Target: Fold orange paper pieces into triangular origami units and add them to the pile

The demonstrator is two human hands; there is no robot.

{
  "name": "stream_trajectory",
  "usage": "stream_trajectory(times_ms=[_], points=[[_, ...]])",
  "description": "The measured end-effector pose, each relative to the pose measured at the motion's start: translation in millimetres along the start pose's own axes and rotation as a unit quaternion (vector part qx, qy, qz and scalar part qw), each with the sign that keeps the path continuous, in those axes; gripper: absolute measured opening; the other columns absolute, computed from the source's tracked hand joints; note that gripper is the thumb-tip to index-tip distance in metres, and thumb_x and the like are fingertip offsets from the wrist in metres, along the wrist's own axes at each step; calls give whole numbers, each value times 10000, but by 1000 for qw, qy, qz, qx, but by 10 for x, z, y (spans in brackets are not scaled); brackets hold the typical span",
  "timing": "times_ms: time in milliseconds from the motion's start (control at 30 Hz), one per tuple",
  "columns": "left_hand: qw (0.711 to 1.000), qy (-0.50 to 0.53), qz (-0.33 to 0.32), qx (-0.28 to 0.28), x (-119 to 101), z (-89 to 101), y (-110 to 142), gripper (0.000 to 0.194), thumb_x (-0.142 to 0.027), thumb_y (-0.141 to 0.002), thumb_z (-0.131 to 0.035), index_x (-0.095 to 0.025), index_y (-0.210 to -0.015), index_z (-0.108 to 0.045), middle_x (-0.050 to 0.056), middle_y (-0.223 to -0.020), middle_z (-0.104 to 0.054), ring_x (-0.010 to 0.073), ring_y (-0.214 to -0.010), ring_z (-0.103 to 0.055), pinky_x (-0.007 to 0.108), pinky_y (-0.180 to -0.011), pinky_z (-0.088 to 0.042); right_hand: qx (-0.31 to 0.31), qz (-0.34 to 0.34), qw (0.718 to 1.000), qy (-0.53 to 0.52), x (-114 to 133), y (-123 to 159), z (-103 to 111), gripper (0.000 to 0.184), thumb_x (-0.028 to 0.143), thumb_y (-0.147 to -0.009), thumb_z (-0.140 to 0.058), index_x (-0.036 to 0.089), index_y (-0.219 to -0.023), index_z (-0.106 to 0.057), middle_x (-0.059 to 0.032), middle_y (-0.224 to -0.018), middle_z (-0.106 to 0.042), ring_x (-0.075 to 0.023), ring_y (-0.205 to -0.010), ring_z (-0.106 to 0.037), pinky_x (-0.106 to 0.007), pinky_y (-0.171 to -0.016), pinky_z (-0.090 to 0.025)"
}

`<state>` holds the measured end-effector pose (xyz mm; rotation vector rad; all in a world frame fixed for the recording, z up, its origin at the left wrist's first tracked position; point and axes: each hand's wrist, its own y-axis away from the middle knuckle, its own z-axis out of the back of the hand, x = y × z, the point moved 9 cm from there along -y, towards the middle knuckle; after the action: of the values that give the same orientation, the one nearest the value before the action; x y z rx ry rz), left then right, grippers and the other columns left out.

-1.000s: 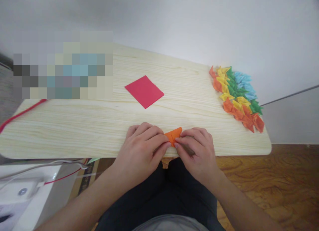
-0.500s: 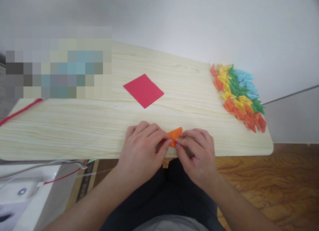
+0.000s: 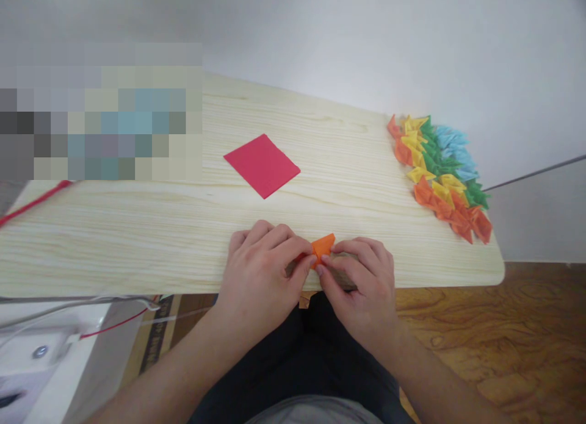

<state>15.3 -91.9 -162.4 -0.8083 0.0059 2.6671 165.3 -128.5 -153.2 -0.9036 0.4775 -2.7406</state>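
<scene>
Near the front edge of the table, a small folded piece of orange paper [image 3: 324, 246] is pinched between both hands. My left hand [image 3: 269, 268] grips its left side between thumb and index finger, the other fingers curled on the tabletop. On its right side, my right hand [image 3: 361, 271] holds it with thumb and fingertips. The fingers cover part of the paper's lower and left portions. Farther back on the table lies a flat red paper square [image 3: 262, 166], one corner toward me.
Several folded paper figures [image 3: 439, 174] in orange, yellow, green and blue crowd the table's [image 3: 137, 241] right end, by the wall. A red cord [image 3: 36, 202] crosses the left edge, and a blurred-out patch covers the back left. Below left are cables and a white box [image 3: 41, 351].
My left fingers have slid slightly right over the orange paper, covering more of it. My right thumb has shifted a little left along its lower edge. The view has moved slightly.
</scene>
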Motion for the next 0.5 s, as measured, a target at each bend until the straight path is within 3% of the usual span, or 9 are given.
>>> stream_trajectory(times_ms=[267,500], points=[[1000,-15,2,4,24,18,-26,73,-346,-947,-688,-315,-910,-743,-4,-943,-715,265,-978,-564,447,-841,-381,18,-9,999,26,24,14,-30,159,260,-926,-756,304,-1078,-776,-30,-1106,-737,-276,-1103,-606,-499,-998,-442],[1000,-18,-14,-10,30,44,-27,119,-377,-959,-677,-306,-913,-761,13,-940,-723,260,-960,-560,444,-838,-374,14,-5,1000,25,28,30,-36,155,261,-923,-759,321,-1064,-788,-25,-1107,-734,-280,-1107,-601,-499,-1000,-444]])
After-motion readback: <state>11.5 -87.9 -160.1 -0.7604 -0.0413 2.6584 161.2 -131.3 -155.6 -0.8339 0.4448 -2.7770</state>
